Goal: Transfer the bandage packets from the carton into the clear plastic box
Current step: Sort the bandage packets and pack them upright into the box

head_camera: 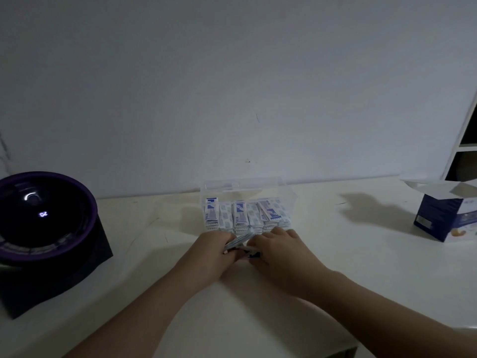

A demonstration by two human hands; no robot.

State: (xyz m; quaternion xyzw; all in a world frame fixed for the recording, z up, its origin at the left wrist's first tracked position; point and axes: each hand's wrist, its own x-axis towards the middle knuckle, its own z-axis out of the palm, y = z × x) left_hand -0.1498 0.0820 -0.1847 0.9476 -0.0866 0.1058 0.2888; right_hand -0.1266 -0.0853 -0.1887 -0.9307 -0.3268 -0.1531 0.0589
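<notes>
Left hand [214, 253] and right hand [282, 253] meet on packets [241, 241] at 6 o'clock of the box [289, 195]
Left hand grips them; right hand's hold cannot be told; carton [438, 218] at 3 o'clock

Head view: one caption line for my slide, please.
Left hand grips bandage packets, right hand touching them, before the clear plastic box.

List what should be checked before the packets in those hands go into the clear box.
1. Grip on packets: ok, left hand grips them, right hand rests on them.
2. Room in clear plastic box: cannot tell, rows span its width.
3. Rows tidy: not ok, slanted packet lies across them.
4. Open carton: ok, flaps up.
5. Anything left in carton: cannot tell, inside hidden.
</notes>
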